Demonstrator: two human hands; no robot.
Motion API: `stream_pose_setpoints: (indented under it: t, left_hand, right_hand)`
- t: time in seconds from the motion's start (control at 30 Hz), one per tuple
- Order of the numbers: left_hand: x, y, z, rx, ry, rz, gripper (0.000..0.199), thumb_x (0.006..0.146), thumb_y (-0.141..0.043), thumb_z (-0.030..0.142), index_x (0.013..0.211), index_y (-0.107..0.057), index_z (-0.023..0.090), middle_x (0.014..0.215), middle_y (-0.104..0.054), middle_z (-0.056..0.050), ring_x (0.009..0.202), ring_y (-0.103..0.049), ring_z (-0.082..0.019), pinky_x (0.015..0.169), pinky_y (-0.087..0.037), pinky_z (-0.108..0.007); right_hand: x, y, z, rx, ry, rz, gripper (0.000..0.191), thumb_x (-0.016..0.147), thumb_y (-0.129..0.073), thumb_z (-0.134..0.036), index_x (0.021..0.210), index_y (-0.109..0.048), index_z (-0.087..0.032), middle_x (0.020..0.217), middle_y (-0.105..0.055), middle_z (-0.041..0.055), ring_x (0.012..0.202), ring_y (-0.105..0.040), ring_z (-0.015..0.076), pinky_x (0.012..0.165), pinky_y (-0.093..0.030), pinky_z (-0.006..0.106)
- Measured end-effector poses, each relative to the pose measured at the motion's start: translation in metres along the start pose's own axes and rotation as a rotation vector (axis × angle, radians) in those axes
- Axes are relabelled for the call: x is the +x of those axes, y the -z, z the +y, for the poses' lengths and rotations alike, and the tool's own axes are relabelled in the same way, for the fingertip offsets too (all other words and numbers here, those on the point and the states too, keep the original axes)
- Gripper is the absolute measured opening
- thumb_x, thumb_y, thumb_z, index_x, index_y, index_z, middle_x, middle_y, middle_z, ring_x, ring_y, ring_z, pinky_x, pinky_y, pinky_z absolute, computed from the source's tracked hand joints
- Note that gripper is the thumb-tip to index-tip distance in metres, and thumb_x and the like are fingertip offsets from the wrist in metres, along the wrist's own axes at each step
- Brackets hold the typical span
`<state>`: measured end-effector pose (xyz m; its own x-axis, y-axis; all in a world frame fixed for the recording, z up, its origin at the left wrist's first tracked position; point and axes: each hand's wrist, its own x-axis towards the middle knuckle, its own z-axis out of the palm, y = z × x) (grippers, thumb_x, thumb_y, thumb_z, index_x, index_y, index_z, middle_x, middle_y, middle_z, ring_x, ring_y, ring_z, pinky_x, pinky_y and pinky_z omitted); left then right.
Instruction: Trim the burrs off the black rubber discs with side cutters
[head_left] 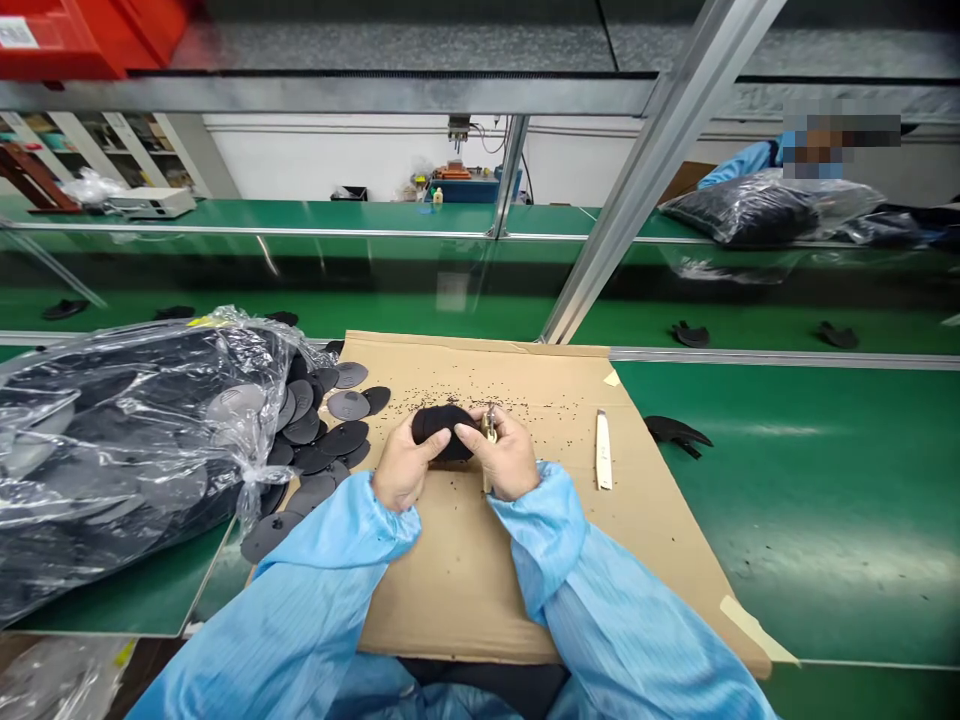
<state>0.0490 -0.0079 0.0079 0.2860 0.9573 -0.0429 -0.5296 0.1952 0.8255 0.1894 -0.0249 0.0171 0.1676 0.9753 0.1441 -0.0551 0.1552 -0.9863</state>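
Over the cardboard sheet (442, 560), my left hand (405, 462) is closed around the left end of black oval pieces (448, 432), which look layered at that edge. My right hand (510, 455) pinches their right side with the thumb. A small hand tool (490, 425) with a metal head and a yellowish handle sits in the same hand; its exact kind is unclear. Tiny dark bits (517, 403) lie scattered on the cardboard around and beyond both hands. To the left, several loose dark oval discs (341, 437) overlap in a pile.
A large clear plastic bag (135, 440) of dark pieces bulges at left. A cream-coloured flat-handled item (603, 450) lies right of my hands. A curved black part (677, 433) rests on the green table (810, 500). Beyond a slanted metal post (660, 150), a blue-sleeved person works.
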Motion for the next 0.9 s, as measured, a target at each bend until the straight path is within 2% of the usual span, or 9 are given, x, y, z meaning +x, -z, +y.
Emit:
stream_pose_setpoints:
  t: [0.13,0.27,0.5,0.6,0.67,0.7,0.77,0.83,0.9]
  left_hand:
    - [0.003,0.005,0.01,-0.171,0.243,0.034,0.033,0.072,-0.076,0.028,0.098,-0.061,0.014,0.081,-0.063,-0.003,0.06,-0.057,-0.007,0.043,-0.042,-0.012]
    - [0.002,0.009,0.014,-0.236,0.418,-0.03,0.025,0.075,-0.074,0.023,0.092,-0.06,0.012,0.077,-0.06,-0.003,0.052,-0.054,-0.005,0.042,-0.043,-0.012]
    - [0.002,0.011,0.014,-0.226,0.437,-0.072,0.03,0.069,-0.078,0.023,0.091,-0.061,0.013,0.072,-0.055,0.0,0.047,-0.048,-0.003,0.035,-0.036,-0.009]
    - [0.001,0.011,0.014,-0.173,0.415,-0.021,0.024,0.07,-0.077,0.02,0.086,-0.061,0.012,0.071,-0.055,0.0,0.047,-0.047,-0.003,0.036,-0.037,-0.01]
    - [-0.001,0.01,0.015,-0.1,0.35,0.034,0.024,0.07,-0.075,0.016,0.089,-0.062,0.013,0.077,-0.057,-0.001,0.054,-0.052,-0.005,0.04,-0.042,-0.011]
    - [-0.001,0.009,0.017,-0.054,0.323,0.061,0.026,0.069,-0.075,0.014,0.091,-0.062,0.014,0.082,-0.059,-0.002,0.059,-0.055,-0.007,0.044,-0.046,-0.013]
    - [0.0,0.008,0.023,0.053,0.272,0.109,0.032,0.067,-0.074,0.01,0.095,-0.063,0.018,0.094,-0.061,-0.003,0.069,-0.059,-0.01,0.048,-0.05,-0.015]
    - [0.005,0.006,0.033,0.16,0.216,0.147,0.036,0.064,-0.075,0.008,0.096,-0.064,0.021,0.106,-0.061,-0.003,0.075,-0.06,-0.012,0.048,-0.05,-0.015]
    - [0.016,0.004,0.046,0.257,0.158,0.197,0.034,0.063,-0.074,0.008,0.093,-0.064,0.02,0.107,-0.061,-0.002,0.075,-0.059,-0.011,0.048,-0.05,-0.014]
  right_hand:
    - [-0.006,-0.002,0.0,-0.149,0.252,-0.098,0.025,0.084,-0.06,-0.039,0.1,-0.064,-0.019,0.093,-0.066,0.0058,0.084,-0.062,0.0175,0.078,-0.05,0.032]
    - [-0.01,-0.002,-0.005,-0.356,0.485,-0.051,0.01,0.088,-0.057,-0.024,0.093,-0.064,-0.02,0.087,-0.065,0.0045,0.081,-0.061,0.0159,0.076,-0.049,0.03]
    - [-0.01,-0.007,-0.007,-0.418,0.604,-0.08,0.009,0.087,-0.054,-0.02,0.091,-0.062,-0.02,0.091,-0.065,0.0051,0.084,-0.061,0.0164,0.077,-0.05,0.029]
    - [-0.016,-0.013,-0.007,-0.471,0.583,-0.058,0.012,0.088,-0.051,-0.021,0.092,-0.062,-0.019,0.09,-0.065,0.0064,0.086,-0.061,0.0176,0.08,-0.05,0.031]
    - [-0.015,-0.005,-0.011,-0.565,0.559,-0.066,0.015,0.087,-0.05,-0.021,0.095,-0.063,-0.019,0.091,-0.066,0.0065,0.088,-0.06,0.0181,0.082,-0.05,0.031]
    - [-0.012,0.007,-0.015,-0.634,0.549,-0.065,0.016,0.087,-0.05,-0.02,0.096,-0.063,-0.019,0.093,-0.066,0.0064,0.089,-0.06,0.0183,0.084,-0.049,0.031]
    - [-0.004,0.048,-0.026,-0.801,0.52,-0.01,0.021,0.085,-0.05,-0.017,0.101,-0.063,-0.018,0.099,-0.066,0.007,0.094,-0.059,0.0189,0.089,-0.047,0.031]
    - [0.005,0.109,-0.036,-0.976,0.432,0.15,0.025,0.084,-0.049,-0.013,0.105,-0.063,-0.016,0.106,-0.064,0.0096,0.1,-0.058,0.0196,0.093,-0.044,0.031]
    - [0.012,0.176,-0.043,-1.162,0.204,0.356,0.025,0.082,-0.054,-0.015,0.105,-0.064,-0.014,0.109,-0.062,0.0127,0.105,-0.055,0.022,0.095,-0.041,0.032]
